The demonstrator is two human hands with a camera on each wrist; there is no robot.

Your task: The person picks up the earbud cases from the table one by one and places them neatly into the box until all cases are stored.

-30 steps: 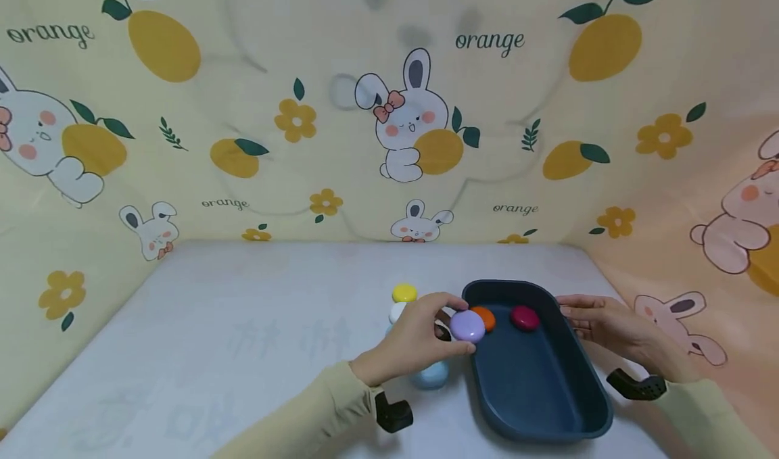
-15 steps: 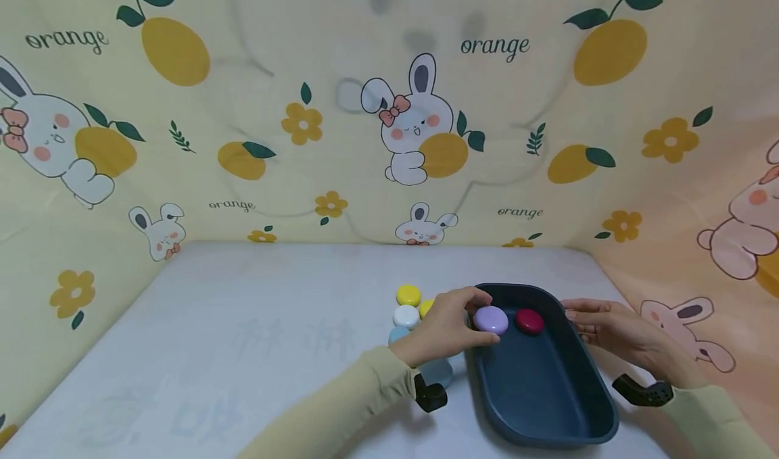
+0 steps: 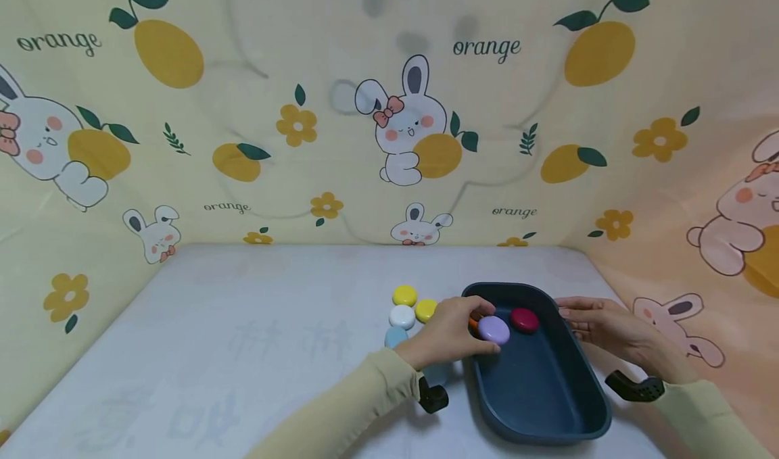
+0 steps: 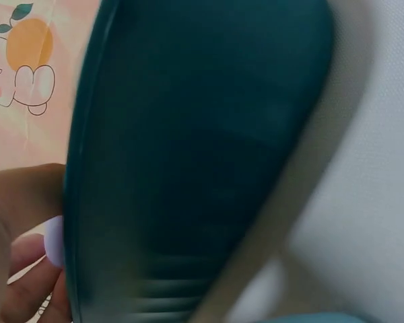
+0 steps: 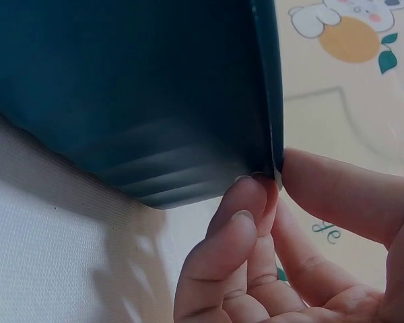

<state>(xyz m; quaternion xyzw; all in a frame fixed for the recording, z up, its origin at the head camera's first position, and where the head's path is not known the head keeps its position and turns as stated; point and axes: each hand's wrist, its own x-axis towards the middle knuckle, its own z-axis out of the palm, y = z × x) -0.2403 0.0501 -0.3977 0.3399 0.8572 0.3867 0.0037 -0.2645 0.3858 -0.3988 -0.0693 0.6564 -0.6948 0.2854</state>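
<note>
Between thumb and fingers, my left hand (image 3: 447, 330) pinches a glossy lavender disc (image 3: 493, 330) just inside the left rim of a dark blue tray (image 3: 535, 395). Part of this lavender disc (image 4: 54, 241) shows beyond the rim in the left wrist view. An orange disc (image 3: 473, 324) is mostly hidden behind my left fingers. Farther right in the tray lies a dark red disc (image 3: 524, 320). My right hand (image 3: 615, 334) grips the tray's right rim; in the right wrist view its thumb (image 5: 343, 195) is on one side, curled fingers (image 5: 225, 229) on the other.
Left of the tray, two yellow discs (image 3: 404, 295), a white disc (image 3: 402, 317) and a light blue disc (image 3: 396, 337) lie on the white table (image 3: 243, 351). Another blue piece (image 3: 437, 374) is partly covered by my left wrist. A patterned cloth (image 3: 292, 168) walls in the back and sides.
My left hand has carried the lavender disc rightward, from the tray's left rim to inside it, now hiding most of the orange disc. The right hand stays at the right rim.
</note>
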